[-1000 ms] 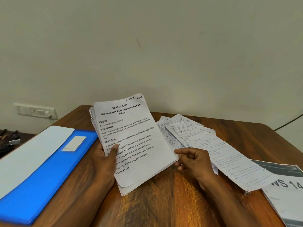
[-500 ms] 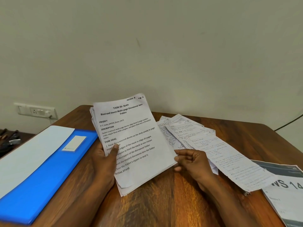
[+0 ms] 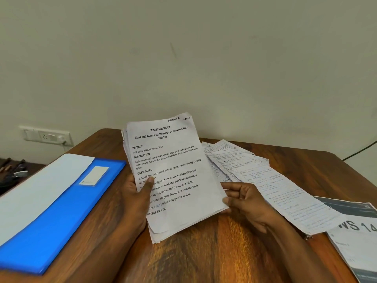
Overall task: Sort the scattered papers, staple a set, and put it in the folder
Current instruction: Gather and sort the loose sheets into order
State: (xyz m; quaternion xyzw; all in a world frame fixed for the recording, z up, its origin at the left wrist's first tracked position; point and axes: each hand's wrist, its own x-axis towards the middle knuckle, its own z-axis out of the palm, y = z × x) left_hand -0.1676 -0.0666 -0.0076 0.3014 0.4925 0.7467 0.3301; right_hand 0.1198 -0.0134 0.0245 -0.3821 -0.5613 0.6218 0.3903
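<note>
The stack (image 3: pixel 173 176) is a sheaf of thin white printed sheets, slightly creased, its edges uneven so that lower pages peek out at the left side and bottom corner; the top page is headed "TASK ID: 3649" in bold black type, with small handwritten marks at its upper right. It is held tilted up above the surface (image 3: pixel 204 258), near the middle. The left hand (image 3: pixel 136 199) grips its left edge, thumb pressed flat across the printed lines and fingers hidden behind the sheets. The right hand (image 3: pixel 244 203) has curled fingers pinching the stack's right edge near the lower corner. The surface is glossy brown wood with a streaked grain and rounded corners. To the left lies the folder (image 3: pixel 67 213), a flat bright blue plastic rectangle with a small pale label, and a white sheet (image 3: pixel 36 190) lies over its left part. To the right, loose handwritten papers (image 3: pixel 271 186) are fanned out, overlapping. Beyond them at the right edge lies a booklet (image 3: pixel 359 237) with large dark lettering. A white socket (image 3: pixel 48 136) sits on the plain wall.
</note>
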